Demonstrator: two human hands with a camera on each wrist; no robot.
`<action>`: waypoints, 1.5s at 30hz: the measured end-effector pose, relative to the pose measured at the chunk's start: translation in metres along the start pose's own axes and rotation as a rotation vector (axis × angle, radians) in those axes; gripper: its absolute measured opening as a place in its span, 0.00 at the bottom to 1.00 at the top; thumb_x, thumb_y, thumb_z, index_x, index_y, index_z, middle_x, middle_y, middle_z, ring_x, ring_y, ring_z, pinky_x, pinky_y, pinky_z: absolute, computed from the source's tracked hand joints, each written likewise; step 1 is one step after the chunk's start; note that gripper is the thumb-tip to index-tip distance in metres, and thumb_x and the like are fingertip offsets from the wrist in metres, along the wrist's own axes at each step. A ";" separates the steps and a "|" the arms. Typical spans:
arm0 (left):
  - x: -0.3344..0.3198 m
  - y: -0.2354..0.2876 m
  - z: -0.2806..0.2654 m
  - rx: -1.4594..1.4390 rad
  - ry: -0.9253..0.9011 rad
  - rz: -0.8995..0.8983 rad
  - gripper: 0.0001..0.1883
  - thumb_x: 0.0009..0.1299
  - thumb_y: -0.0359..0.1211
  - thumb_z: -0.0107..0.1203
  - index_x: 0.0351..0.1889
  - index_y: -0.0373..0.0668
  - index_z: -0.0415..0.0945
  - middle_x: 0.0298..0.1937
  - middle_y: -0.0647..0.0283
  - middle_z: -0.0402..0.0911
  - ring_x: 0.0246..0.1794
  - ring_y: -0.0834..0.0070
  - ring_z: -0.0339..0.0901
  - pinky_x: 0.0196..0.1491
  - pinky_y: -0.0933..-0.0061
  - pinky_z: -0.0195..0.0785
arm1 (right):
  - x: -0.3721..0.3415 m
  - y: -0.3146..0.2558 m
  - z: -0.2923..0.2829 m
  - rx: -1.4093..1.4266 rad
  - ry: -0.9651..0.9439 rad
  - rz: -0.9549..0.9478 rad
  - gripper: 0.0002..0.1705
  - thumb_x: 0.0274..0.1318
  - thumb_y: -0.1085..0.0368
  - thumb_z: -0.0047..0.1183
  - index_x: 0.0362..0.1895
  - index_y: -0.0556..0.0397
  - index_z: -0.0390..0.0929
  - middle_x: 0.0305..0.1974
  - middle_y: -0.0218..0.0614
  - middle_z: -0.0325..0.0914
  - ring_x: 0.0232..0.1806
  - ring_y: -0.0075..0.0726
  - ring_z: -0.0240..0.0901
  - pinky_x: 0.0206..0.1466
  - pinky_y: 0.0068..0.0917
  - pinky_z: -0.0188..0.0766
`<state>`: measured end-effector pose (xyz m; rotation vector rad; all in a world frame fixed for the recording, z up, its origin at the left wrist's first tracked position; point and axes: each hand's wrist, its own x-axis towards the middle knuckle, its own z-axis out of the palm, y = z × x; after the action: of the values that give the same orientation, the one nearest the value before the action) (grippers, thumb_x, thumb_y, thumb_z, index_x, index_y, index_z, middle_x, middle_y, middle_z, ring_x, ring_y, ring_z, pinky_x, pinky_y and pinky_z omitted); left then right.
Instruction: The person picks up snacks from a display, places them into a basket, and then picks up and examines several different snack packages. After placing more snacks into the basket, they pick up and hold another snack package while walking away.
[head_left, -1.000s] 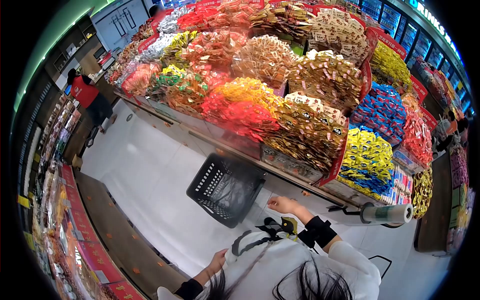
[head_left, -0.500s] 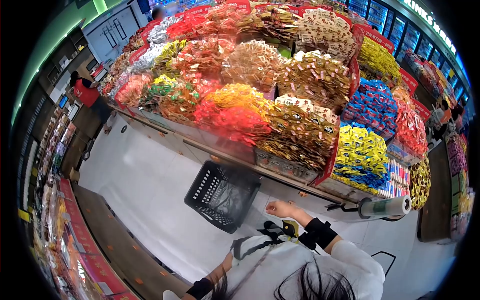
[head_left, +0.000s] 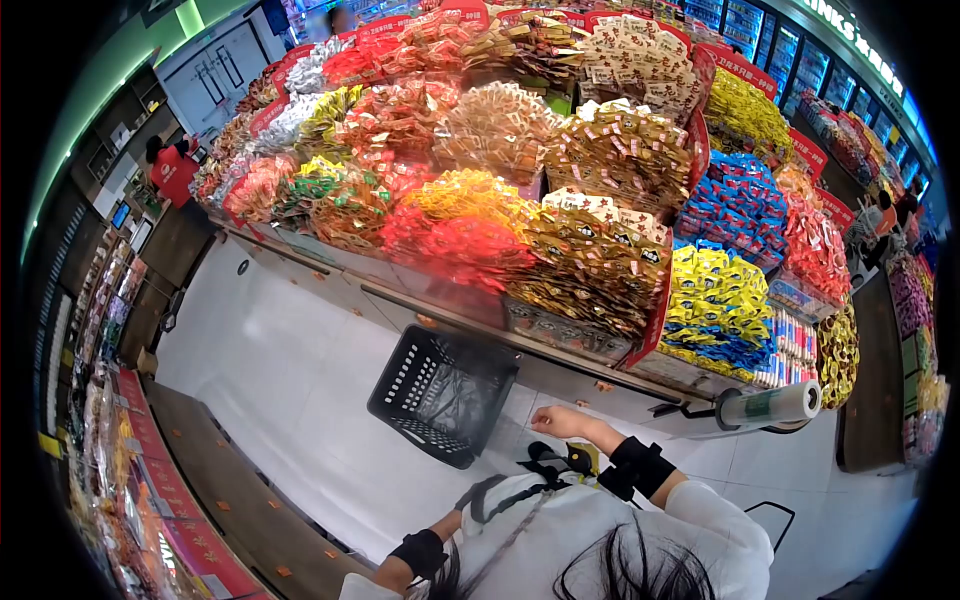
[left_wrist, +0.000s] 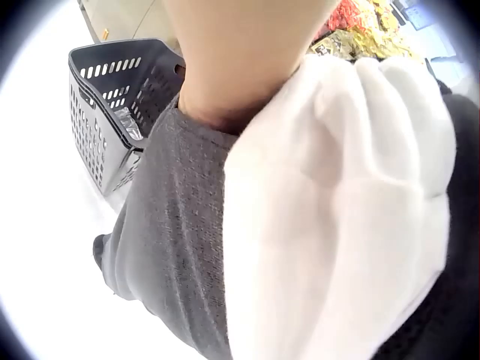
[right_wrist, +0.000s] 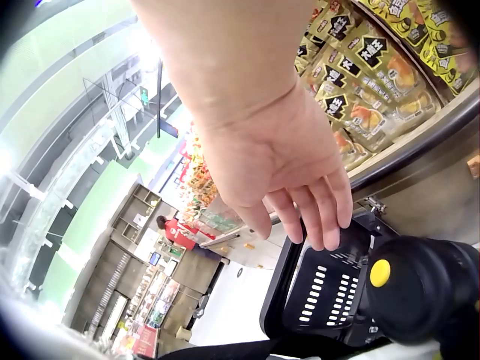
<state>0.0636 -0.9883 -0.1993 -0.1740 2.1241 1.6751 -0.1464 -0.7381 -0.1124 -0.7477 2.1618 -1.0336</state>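
My right hand point(head_left: 562, 421) hangs in front of my body, holding nothing. Its fingers are loosely extended in the right wrist view, where the hand point(right_wrist: 289, 169) overlaps the black shopping basket point(right_wrist: 319, 289). In the head view this basket point(head_left: 410, 368), with slotted walls, stands beyond my right hand, beside the candy counter; clear plastic lies inside. My left forearm point(head_left: 440, 533) reaches down beside my white shirt point(head_left: 520, 540). The left wrist view shows the wrist passing behind grey cloth point(left_wrist: 172, 225) at my side, hiding that hand.
A long counter heaped with wrapped snacks point(head_left: 600, 265) runs across the front. A plastic-bag roll point(head_left: 770, 405) sticks out at its right edge. Shelves of packaged goods point(head_left: 110, 470) line the left. A person in a red vest point(head_left: 175, 175) is at the far left.
My left hand, visible a second ago, has gone out of sight at my side behind the cloth. The right hand keeps its pose. The view has shifted slightly, and the person in red has turned.
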 end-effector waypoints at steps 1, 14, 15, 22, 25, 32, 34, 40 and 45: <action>0.006 0.000 0.004 -0.005 -0.002 0.007 0.11 0.62 0.33 0.50 0.40 0.37 0.73 0.34 0.62 0.77 0.32 0.71 0.73 0.37 0.71 0.66 | -0.002 -0.004 -0.002 0.010 0.004 0.007 0.17 0.52 0.55 0.48 0.39 0.55 0.74 0.34 0.47 0.76 0.35 0.51 0.72 0.39 0.36 0.67; -0.021 -0.003 -0.021 -0.046 -0.029 -0.080 0.10 0.62 0.33 0.50 0.39 0.38 0.73 0.34 0.63 0.77 0.32 0.72 0.73 0.36 0.72 0.66 | 0.007 0.008 0.005 -0.008 -0.006 0.021 0.17 0.52 0.55 0.47 0.39 0.54 0.74 0.35 0.46 0.76 0.38 0.50 0.71 0.42 0.36 0.67; -0.025 -0.004 -0.025 -0.050 -0.028 -0.089 0.10 0.62 0.33 0.50 0.39 0.38 0.73 0.34 0.63 0.77 0.32 0.72 0.73 0.36 0.72 0.66 | 0.009 0.009 0.005 -0.003 -0.009 0.014 0.16 0.52 0.56 0.48 0.39 0.54 0.74 0.35 0.46 0.76 0.38 0.50 0.72 0.42 0.36 0.67; -0.002 -0.002 -0.015 -0.065 -0.031 -0.096 0.10 0.62 0.33 0.50 0.39 0.38 0.73 0.33 0.63 0.77 0.31 0.72 0.73 0.36 0.72 0.66 | 0.014 0.004 0.002 -0.010 0.022 0.034 0.17 0.54 0.56 0.47 0.41 0.53 0.74 0.36 0.43 0.76 0.38 0.43 0.72 0.43 0.32 0.67; 0.020 -0.001 -0.001 -0.067 -0.026 -0.090 0.10 0.62 0.33 0.50 0.38 0.38 0.73 0.33 0.63 0.77 0.31 0.73 0.73 0.35 0.73 0.66 | 0.013 0.001 0.000 -0.016 0.012 0.042 0.16 0.54 0.56 0.47 0.41 0.52 0.74 0.36 0.43 0.76 0.39 0.44 0.72 0.43 0.33 0.67; 0.006 -0.002 -0.011 -0.088 -0.036 -0.119 0.10 0.62 0.33 0.50 0.38 0.38 0.73 0.33 0.64 0.77 0.31 0.73 0.72 0.35 0.73 0.66 | 0.012 0.010 0.001 0.012 0.031 0.037 0.15 0.52 0.57 0.48 0.39 0.53 0.75 0.35 0.44 0.76 0.38 0.45 0.73 0.42 0.33 0.68; -0.012 -0.003 -0.021 -0.101 -0.037 -0.146 0.10 0.62 0.33 0.50 0.38 0.38 0.73 0.33 0.64 0.77 0.31 0.73 0.72 0.35 0.73 0.66 | 0.012 0.012 0.001 0.030 0.057 0.033 0.16 0.50 0.56 0.50 0.38 0.55 0.75 0.34 0.45 0.77 0.38 0.48 0.73 0.41 0.35 0.68; -0.047 -0.011 -0.032 -0.128 0.002 -0.194 0.10 0.62 0.33 0.50 0.38 0.38 0.73 0.33 0.64 0.76 0.30 0.74 0.72 0.34 0.74 0.66 | 0.013 0.012 -0.001 0.016 0.056 0.056 0.16 0.50 0.57 0.48 0.39 0.55 0.74 0.35 0.45 0.77 0.39 0.48 0.73 0.42 0.35 0.68; -0.053 -0.012 -0.025 -0.127 0.045 -0.201 0.10 0.62 0.33 0.50 0.37 0.38 0.73 0.32 0.64 0.76 0.30 0.74 0.72 0.34 0.74 0.66 | 0.015 0.013 0.003 -0.006 0.066 0.040 0.16 0.51 0.57 0.48 0.39 0.54 0.75 0.34 0.45 0.77 0.38 0.48 0.73 0.42 0.34 0.68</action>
<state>0.1092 -1.0234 -0.1847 -0.4523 1.9593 1.6996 -0.1568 -0.7435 -0.1293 -0.6786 2.2279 -1.0454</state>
